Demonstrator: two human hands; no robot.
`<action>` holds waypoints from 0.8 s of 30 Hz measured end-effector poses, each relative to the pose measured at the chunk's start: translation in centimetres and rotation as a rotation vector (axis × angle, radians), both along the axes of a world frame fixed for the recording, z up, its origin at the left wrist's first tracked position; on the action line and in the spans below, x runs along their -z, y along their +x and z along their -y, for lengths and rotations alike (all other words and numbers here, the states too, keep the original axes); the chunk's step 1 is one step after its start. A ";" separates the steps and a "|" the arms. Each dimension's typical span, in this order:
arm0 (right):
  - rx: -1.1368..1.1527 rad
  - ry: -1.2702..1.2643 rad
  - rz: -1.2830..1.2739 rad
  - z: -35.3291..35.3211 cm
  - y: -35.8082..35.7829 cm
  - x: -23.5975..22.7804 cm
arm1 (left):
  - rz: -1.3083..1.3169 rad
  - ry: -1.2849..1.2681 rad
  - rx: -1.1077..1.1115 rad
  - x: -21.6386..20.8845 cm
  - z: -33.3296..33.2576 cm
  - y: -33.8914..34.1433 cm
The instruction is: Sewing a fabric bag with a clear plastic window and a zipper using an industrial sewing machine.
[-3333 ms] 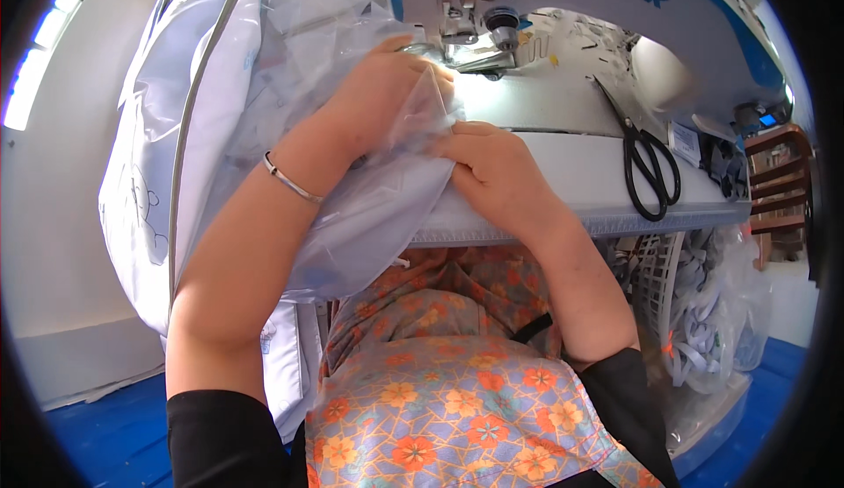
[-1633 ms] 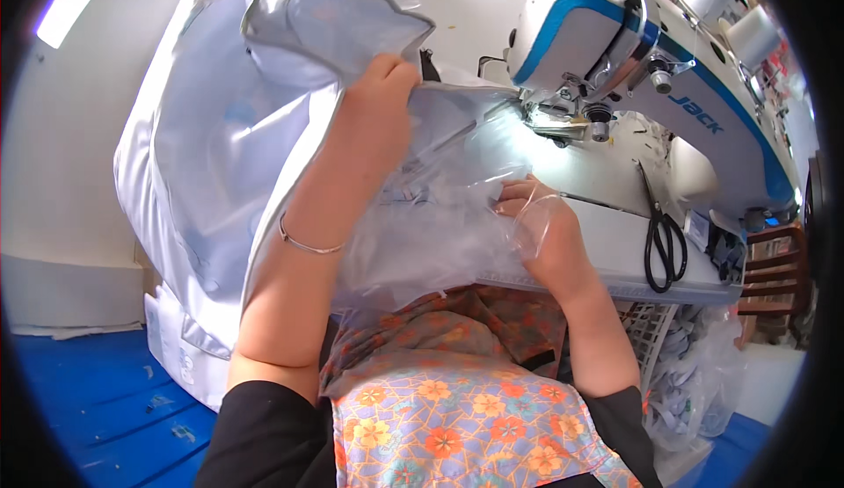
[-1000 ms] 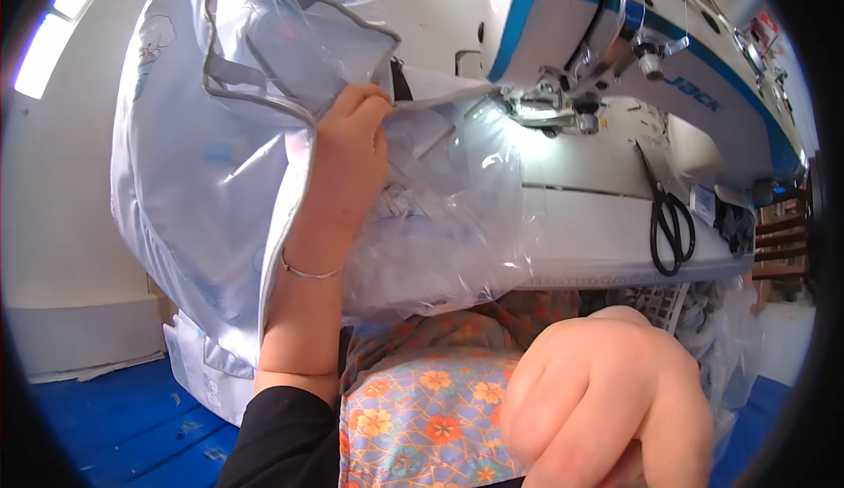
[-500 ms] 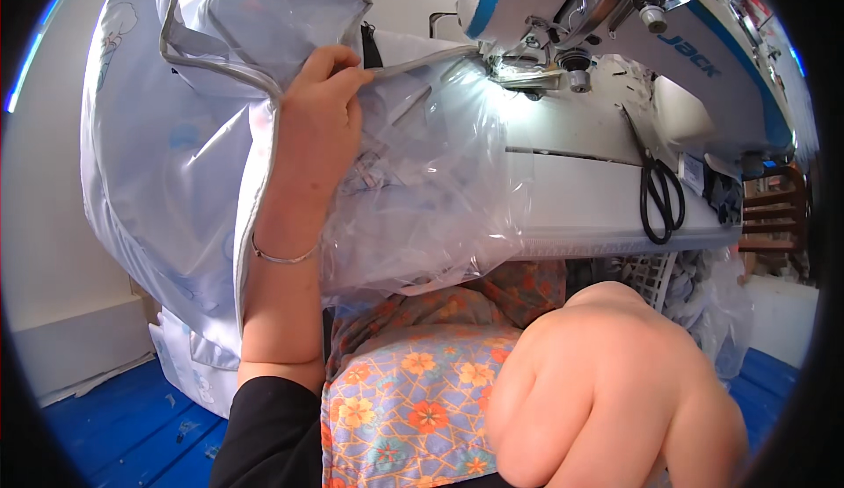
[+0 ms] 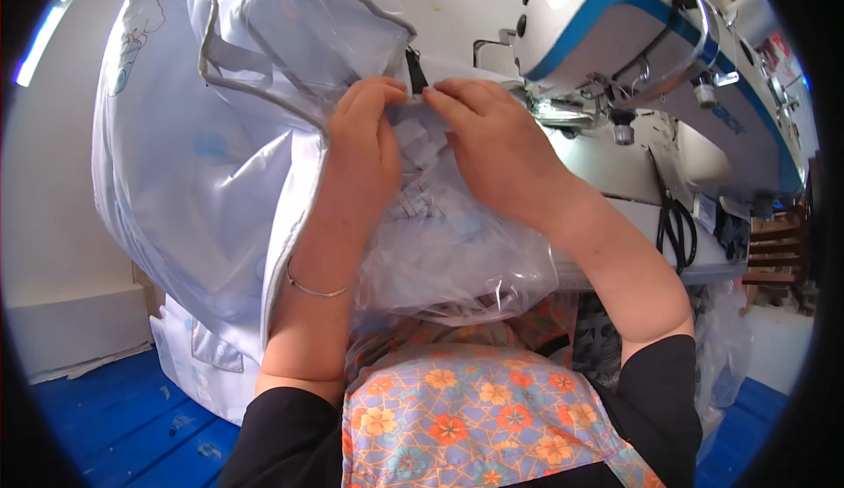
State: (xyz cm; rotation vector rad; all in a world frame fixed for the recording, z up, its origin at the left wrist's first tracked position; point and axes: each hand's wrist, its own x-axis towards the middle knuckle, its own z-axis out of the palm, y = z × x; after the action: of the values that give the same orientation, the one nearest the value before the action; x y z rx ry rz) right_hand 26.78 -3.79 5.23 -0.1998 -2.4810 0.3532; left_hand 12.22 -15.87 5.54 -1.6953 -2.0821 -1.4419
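A large clear plastic cover (image 5: 457, 264) with grey binding and white printed cloth (image 5: 189, 167) spreads over the left of the sewing table and hangs off its front. My left hand (image 5: 365, 136) is closed on the plastic cover's edge, thumb and fingers pinched together. Close beside it, my right hand (image 5: 497, 141) pinches the same edge, its fingertips just right of a short black strip (image 5: 416, 72). The bit of edge between the fingertips is mostly hidden. Right of my right hand stands the sewing machine (image 5: 607, 31), its presser foot area (image 5: 567, 114) partly behind that hand.
Black-handled scissors (image 5: 675, 224) lie on the table right of my right forearm. Small dark items (image 5: 731, 233) sit at the table's right end. A wooden chair (image 5: 778, 242) stands farther right. Blue flooring (image 5: 105, 426) shows at lower left, with scraps on it.
My right hand has moved from close in front at lower right up to the cover's edge beside my left hand. The cover's edge has come away from the presser foot. The whole view has shifted.
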 end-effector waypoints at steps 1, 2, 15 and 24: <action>0.015 0.014 0.001 0.1 0.0 0.1 | 0.041 0.010 -0.008 0.0 0.1 0.2; 0.016 0.018 -0.003 0.2 0.2 0.2 | 0.078 0.028 -0.001 0.3 0.1 0.1; 0.074 0.084 -0.038 -1.5 3.3 2.4 | 0.504 -0.135 0.052 1.9 -5.0 2.3; 0.059 0.023 0.006 -2.6 2.7 2.3 | 0.495 -0.111 0.027 2.7 -5.9 2.3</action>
State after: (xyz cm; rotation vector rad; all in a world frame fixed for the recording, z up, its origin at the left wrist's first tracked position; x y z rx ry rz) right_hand 29.51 -1.19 2.97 -0.2647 -2.4783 0.2990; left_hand 14.47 -10.01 2.83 -1.5205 -2.4190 -1.9508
